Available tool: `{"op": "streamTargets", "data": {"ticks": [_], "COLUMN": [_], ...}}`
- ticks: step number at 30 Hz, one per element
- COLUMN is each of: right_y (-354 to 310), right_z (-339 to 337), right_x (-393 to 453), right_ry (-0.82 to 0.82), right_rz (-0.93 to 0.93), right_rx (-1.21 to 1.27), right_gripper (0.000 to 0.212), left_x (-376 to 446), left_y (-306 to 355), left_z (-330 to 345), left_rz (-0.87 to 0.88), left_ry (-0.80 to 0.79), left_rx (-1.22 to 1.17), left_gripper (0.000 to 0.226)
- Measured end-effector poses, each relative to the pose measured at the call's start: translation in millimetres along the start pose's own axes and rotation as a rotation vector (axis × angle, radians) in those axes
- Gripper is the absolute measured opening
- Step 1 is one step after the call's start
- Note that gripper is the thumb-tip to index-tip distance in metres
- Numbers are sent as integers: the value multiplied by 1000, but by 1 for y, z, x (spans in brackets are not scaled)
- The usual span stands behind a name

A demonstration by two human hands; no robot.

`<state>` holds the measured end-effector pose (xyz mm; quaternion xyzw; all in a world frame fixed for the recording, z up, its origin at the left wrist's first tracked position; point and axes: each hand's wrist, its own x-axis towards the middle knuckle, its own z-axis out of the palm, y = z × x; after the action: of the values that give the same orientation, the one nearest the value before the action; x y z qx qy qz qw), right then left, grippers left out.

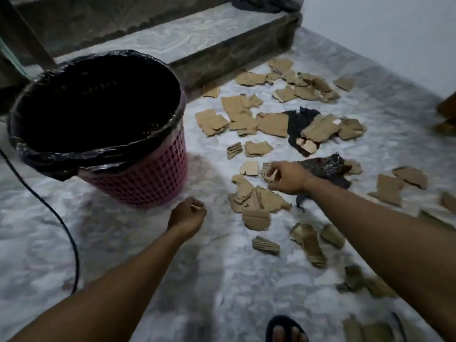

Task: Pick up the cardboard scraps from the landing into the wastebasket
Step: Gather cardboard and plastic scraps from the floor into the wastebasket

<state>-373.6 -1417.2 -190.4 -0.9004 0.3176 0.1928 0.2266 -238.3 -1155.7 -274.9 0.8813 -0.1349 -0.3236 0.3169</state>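
Note:
Several torn brown cardboard scraps [271, 124] lie scattered over the marbled grey landing [123, 243], from the step down to the lower right. A pink lattice wastebasket [148, 178] with a black liner stands upright at the left, and its inside looks dark. My right hand [287, 177] reaches over the scraps in the middle, its fingers and thumb curled round a small ribbed cardboard scrap [266, 172] on the floor. My left hand [187, 215] hovers just right of the basket's base, curled into a fist, with nothing plainly in it.
A black cable [61, 223] snakes across the floor on the left. A stone step [209, 45] rises behind the scraps, and a white wall [394, 33] closes the right side. Black plastic pieces [299, 122] lie among the cardboard. My sandalled foot [283, 329] is at the bottom edge.

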Motion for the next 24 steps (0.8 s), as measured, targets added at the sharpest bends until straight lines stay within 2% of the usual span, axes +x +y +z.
{"op": "streamTargets", "data": {"ticks": [4,5,7,9,11,13,15,19,21,24], "right_y": [38,41,42,39,38,39,41,52,60,77], "right_z": [88,105,129,142,148,151,150,142,134,114], "right_x": [18,24,33,38,44,51,56,57,56,55], "right_ry": [-83,-77,24,165,230,217,223,228,242,294], "right_rz": [79,110,156,162,161,164,156,198,203,155], "right_rx": [-69,-81,-71,-55,45,232,378,676,790,935], "right_gripper": [99,108,114,103,85,69,54,32,28,35], "left_x": [30,40,59,73,80,87,96,106,108,116], "left_y": [25,31,48,63,77,85,86,78,73,71], "left_z": [59,68,86,101,117,127,131,123,113,96], "left_rz": [193,218,237,198,184,205,221,180,166,183], "left_ry": [-82,-72,-47,-45,-65,-71,-54,-51,18,168], "left_rx": [277,300,307,353,483,490,368,67,-36,-92], "left_gripper": [38,42,47,59,67,54,37,20,18,22]}}
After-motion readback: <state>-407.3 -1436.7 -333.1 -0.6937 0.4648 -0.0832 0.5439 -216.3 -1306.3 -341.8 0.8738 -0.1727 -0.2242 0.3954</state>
